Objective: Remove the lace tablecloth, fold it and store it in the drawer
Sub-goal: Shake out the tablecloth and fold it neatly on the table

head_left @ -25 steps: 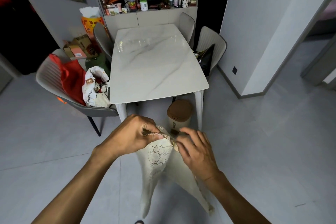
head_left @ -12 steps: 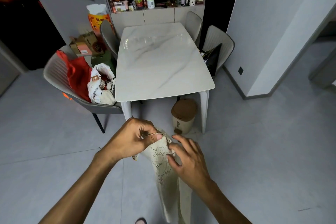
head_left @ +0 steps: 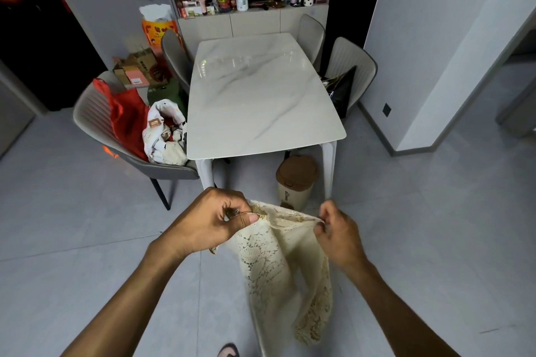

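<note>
The cream lace tablecloth (head_left: 285, 266) hangs in front of me above the floor, off the white marble table (head_left: 261, 95). My left hand (head_left: 211, 222) pinches one end of its top edge between thumb and curled fingers. At the other end of that edge my right hand (head_left: 336, 232) pinches the cloth. The edge is stretched between the two hands and the rest droops in loose folds towards the floor. No drawer is in view.
A beige bin with a brown lid (head_left: 294, 180) stands under the table's near right corner. A chair (head_left: 121, 136) to the left carries red and white bags. Two more chairs (head_left: 352, 66) flank the table's right side. A cluttered sideboard (head_left: 252, 17) is behind. A foot (head_left: 229, 351) shows below.
My right hand has slid to the right along the cloth's top edge, away from my left hand, spreading the edge out. The view has come closer to the table.
</note>
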Demonstrator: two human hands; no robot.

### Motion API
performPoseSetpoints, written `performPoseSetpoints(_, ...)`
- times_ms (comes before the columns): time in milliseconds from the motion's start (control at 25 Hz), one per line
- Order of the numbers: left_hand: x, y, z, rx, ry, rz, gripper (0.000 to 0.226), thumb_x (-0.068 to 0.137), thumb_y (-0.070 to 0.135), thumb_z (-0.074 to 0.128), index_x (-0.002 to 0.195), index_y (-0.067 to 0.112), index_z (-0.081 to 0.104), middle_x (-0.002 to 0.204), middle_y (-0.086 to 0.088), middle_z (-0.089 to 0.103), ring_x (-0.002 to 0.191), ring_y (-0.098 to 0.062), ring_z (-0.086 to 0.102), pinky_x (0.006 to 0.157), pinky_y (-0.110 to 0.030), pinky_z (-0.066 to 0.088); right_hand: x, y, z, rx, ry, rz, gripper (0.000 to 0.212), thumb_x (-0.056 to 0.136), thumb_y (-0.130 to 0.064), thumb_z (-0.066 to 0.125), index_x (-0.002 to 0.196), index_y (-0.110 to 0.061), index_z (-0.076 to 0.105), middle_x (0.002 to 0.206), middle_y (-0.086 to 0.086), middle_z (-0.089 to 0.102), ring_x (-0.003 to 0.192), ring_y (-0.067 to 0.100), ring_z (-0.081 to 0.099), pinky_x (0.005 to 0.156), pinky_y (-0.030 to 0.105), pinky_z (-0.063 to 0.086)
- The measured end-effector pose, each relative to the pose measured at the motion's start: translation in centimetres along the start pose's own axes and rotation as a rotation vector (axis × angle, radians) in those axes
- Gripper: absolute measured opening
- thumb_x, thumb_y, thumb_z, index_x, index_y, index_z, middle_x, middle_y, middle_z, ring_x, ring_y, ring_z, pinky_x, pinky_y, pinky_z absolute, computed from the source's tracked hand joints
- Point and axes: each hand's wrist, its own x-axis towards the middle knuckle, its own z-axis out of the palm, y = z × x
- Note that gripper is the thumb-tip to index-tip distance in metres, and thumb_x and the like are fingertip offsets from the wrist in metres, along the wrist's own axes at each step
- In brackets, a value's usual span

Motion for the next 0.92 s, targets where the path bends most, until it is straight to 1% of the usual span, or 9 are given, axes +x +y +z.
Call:
performPoseSetpoints(80,0.0,0.1,0.2,0.029,-0.002,0.012,0.023,0.087,0.036,0.070,0.073,0.017,0.071,0.073,0.004,0.069,0.069,-0.015,0.067,0.062,-0.035,0.054,0.4,-0.4,-0.8,-0.033,0.002,-0.061,0.031,0.081,-0.013,0.065,0.101,-0.028,0.047,0.093,-0.010,0.057,0.091,0.012,0.054,0.076,0.025,0.046)
performPoseSetpoints(160,0.4,0.3,0.7,0.063,-0.006,0.027,0.026,0.086,0.038,0.071,0.072,0.016,0.070,0.070,0.005,0.067,0.066,-0.013,0.065,0.060,-0.033,0.052,-0.1,-2.2,-0.5,-0.038,-0.065,-0.273,0.040,0.081,-0.025,0.064,0.118,-0.028,0.050,0.108,-0.017,0.054,0.100,-0.003,0.044,0.090,0.014,0.036)
performPoseSetpoints(240,0.7,0.5,1.4,0.099,-0.019,0.051,0.022,0.084,0.039,0.073,0.073,0.020,0.071,0.067,0.009,0.065,0.064,-0.010,0.062,0.058,-0.029,0.051,-1.0,-4.3,0.6,0.063,-0.150,-0.420,0.024,0.086,-0.033,0.057,0.109,-0.028,0.056,0.096,-0.014,0.063,0.086,-0.003,0.049,0.078,0.011,0.035)
performPoseSetpoints(280,0.7,0.6,1.5,0.102,-0.025,0.053,0.019,0.083,0.039,0.074,0.074,0.022,0.073,0.067,0.011,0.065,0.064,-0.009,0.062,0.058,-0.029,0.051,-1.1,-4.9,1.0,0.153,-0.200,-0.420,0.008,0.090,-0.031,0.055,0.096,-0.028,0.058,0.080,-0.010,0.064,0.071,0.001,0.051,0.065,0.014,0.035)
performPoseSetpoints(400,0.0,0.2,0.9,0.081,-0.046,0.022,0.011,0.080,0.034,0.079,0.082,0.023,0.075,0.076,0.014,0.069,0.072,-0.008,0.067,0.065,-0.032,0.054,-0.6,-4.7,0.6,0.375,-0.363,-0.254,0.020,0.095,-0.025,0.056,0.076,-0.026,0.057,0.062,-0.010,0.050,0.056,0.002,0.043,0.053,0.022,0.033)
performPoseSetpoints(520,-1.2,-1.5,0.6,-0.099,-0.033,-0.036,0.010,0.082,0.016,0.078,0.091,0.017,0.078,0.093,0.008,0.075,0.088,-0.012,0.071,0.080,-0.029,0.057,-0.3,-3.9,-0.3,0.420,-0.522,-0.199,0.021,0.093,-0.030,0.057,0.076,-0.017,0.055,0.065,-0.010,0.048,0.063,0.004,0.044,0.059,0.027,0.035)
performPoseSetpoints(720,-3.8,-4.0,2.4,-0.597,0.208,-0.266,0.040,0.080,-0.014,0.068,0.087,0.022,0.082,0.092,-0.001,0.080,0.088,-0.013,0.074,0.081,-0.026,0.056,-0.5,-4.0,-0.8,0.531,-0.576,-0.139,0.033,0.086,-0.043,0.058,0.095,-0.012,0.067,0.093,0.023,0.067,0.080,0.028,0.064,0.073,0.034,0.045)
performPoseSetpoints(800,-4.2,-4.8,3.1,-0.677,0.260,-0.316,0.033,0.082,-0.006,0.069,0.086,0.023,0.082,0.091,0.000,0.080,0.088,-0.012,0.074,0.082,-0.031,0.053,-0.4,-3.7,-0.9,0.540,-0.573,-0.111,0.035,0.086,-0.041,0.058,0.100,-0.011,0.068,0.101,0.028,0.065,0.094,0.045,0.062,0.077,0.037,0.046)
performPoseSetpoints(920,-4.2,-5.0,3.7,-0.758,0.032,-0.202,0.021,0.090,0.019,0.067,0.106,0.009,0.077,0.126,-0.007,0.070,0.117,-0.019,0.065,0.097,-0.031,0.052,-0.3,-3.8,-1.0,0.533,-0.585,-0.073,0.024,0.089,-0.031,0.057,0.103,-0.018,0.071,0.103,0.024,0.068,0.095,0.044,0.063,0.077,0.040,0.047)
